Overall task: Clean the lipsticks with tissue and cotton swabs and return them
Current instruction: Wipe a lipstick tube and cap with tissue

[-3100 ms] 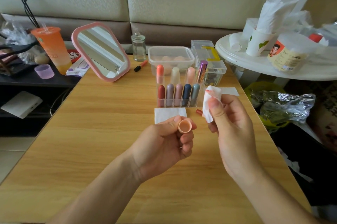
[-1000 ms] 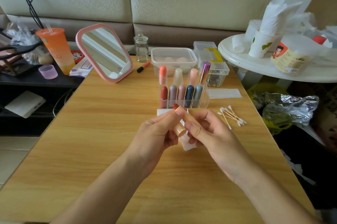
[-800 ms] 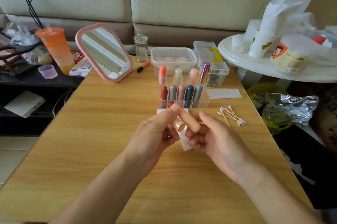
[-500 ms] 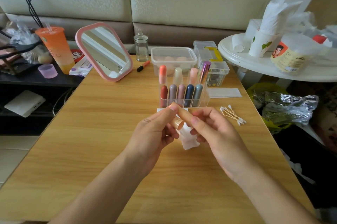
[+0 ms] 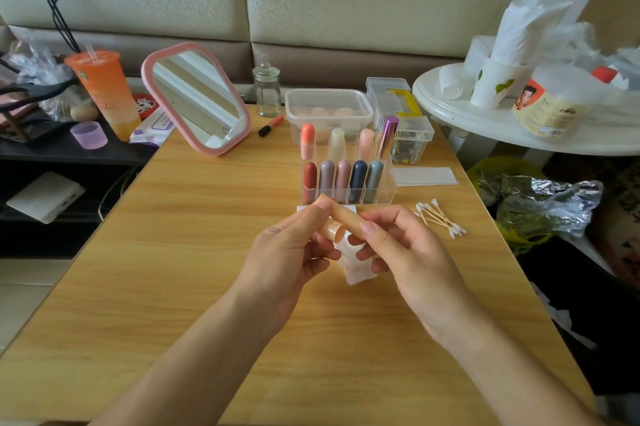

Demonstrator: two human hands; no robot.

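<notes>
Over the middle of the wooden table (image 5: 180, 252), both hands hold a peach lipstick (image 5: 341, 217). My left hand (image 5: 287, 256) pinches its near end, and my right hand (image 5: 412, 252) grips the longer part with thumb and fingers. No red tip shows. A crumpled white tissue (image 5: 356, 269) hangs just below, against my right fingers. Behind the hands stands a clear organizer (image 5: 390, 188) holding several capped lipsticks. Cotton swabs (image 5: 440, 217) lie in a loose pile to the right. A flat tissue sheet (image 5: 424, 177) lies beside the organizer.
Along the far edge are a pink-framed mirror (image 5: 199, 96), a glass jar (image 5: 266, 89), an orange pen (image 5: 272, 125), a lidded plastic box (image 5: 329, 105) and a clear case (image 5: 398, 103). An orange cup (image 5: 104, 89) stands left. A white round table (image 5: 485, 124) crowds the right.
My right hand dropped from wiping with the tissue and met the left. The lipstick's red tip, visible a second ago, is now covered by the peach tube. The tissue now hangs beneath.
</notes>
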